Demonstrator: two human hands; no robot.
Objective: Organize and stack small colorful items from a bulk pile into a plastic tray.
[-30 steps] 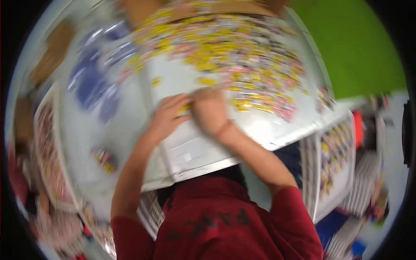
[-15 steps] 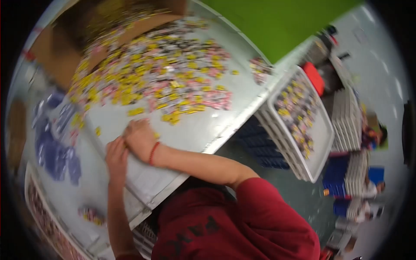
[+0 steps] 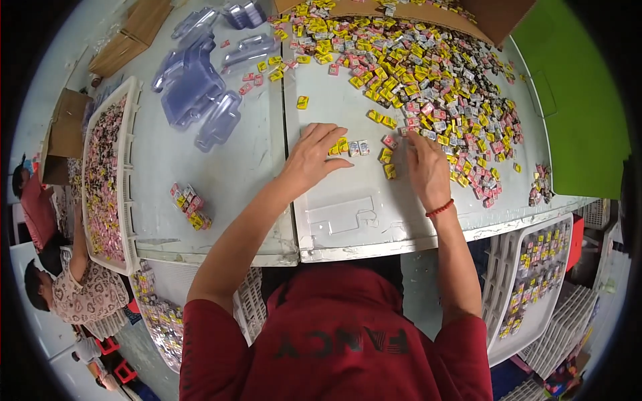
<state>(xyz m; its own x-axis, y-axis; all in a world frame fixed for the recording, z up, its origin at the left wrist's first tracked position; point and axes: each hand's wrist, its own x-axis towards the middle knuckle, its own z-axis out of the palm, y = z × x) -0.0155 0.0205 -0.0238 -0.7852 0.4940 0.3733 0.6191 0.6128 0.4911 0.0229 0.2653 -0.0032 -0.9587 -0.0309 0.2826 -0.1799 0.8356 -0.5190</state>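
Observation:
My left hand (image 3: 314, 159) rests on the white table (image 3: 394, 207), thumb and fingers apart around the left end of a short row of small wrapped pieces (image 3: 353, 148), yellow and white. The part of the row under the palm is hidden. At the near left edge of a large loose pile (image 3: 441, 87) of yellow, pink, white and dark wrapped pieces, my right hand (image 3: 429, 170) has its fingers bent together, fingertips at the pieces. What they hold is hidden. Between my hands lie a few loose pieces (image 3: 388, 156). A clear plastic tray (image 3: 341, 217) lies near the front edge.
Clear plastic trays (image 3: 194, 87) lie at the left, near a small cluster of pieces (image 3: 190, 206). A white crate (image 3: 127, 174) of pieces stands beyond. A cardboard box (image 3: 505, 17) opens onto the pile. Stacked white trays (image 3: 535, 287) stand lower right; co-workers (image 3: 87, 281) are far left.
The view has turned and now faces the table squarely. My hands, close together before, are apart: left at the row, right at the pile's edge.

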